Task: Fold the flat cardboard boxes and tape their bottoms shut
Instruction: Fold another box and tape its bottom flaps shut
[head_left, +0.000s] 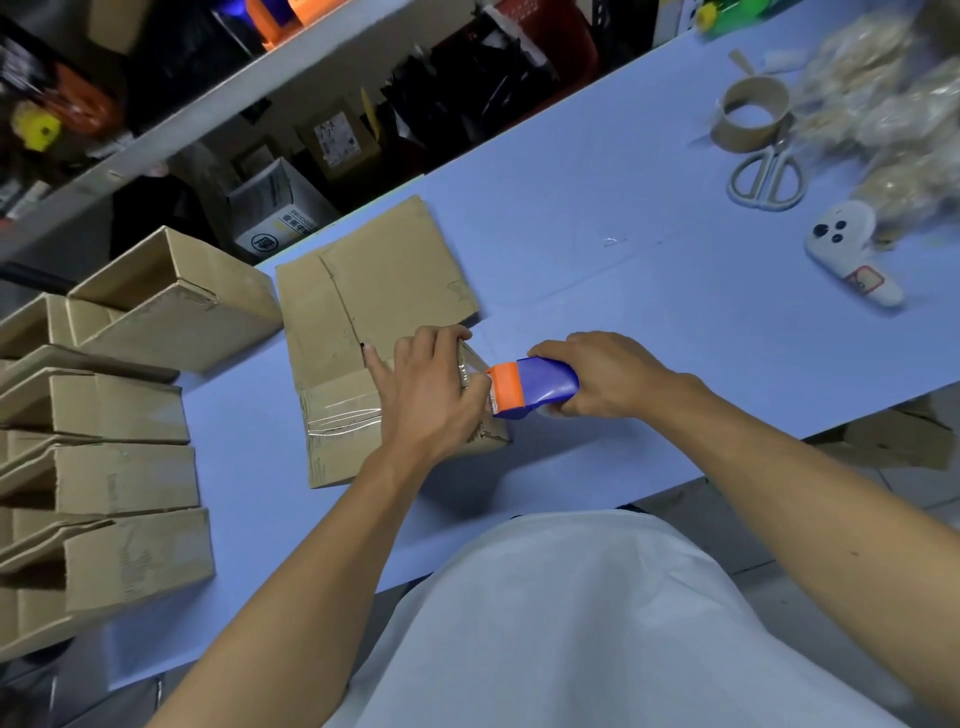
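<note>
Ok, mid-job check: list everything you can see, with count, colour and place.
Box being taped: one, brown, centre.
Flat cardboard: brown, count unclear, behind that box.
Folded boxes: at least five, brown, left.
Tape dispenser: one, blue and orange, at the box's right edge.
Tape roll: one, brown, far right.
Scissors: one, pale handles, by the roll.
Phone: one, white, right.
Table: one, light blue.
Left hand: presses the box.
Right hand: grips the dispenser.
</note>
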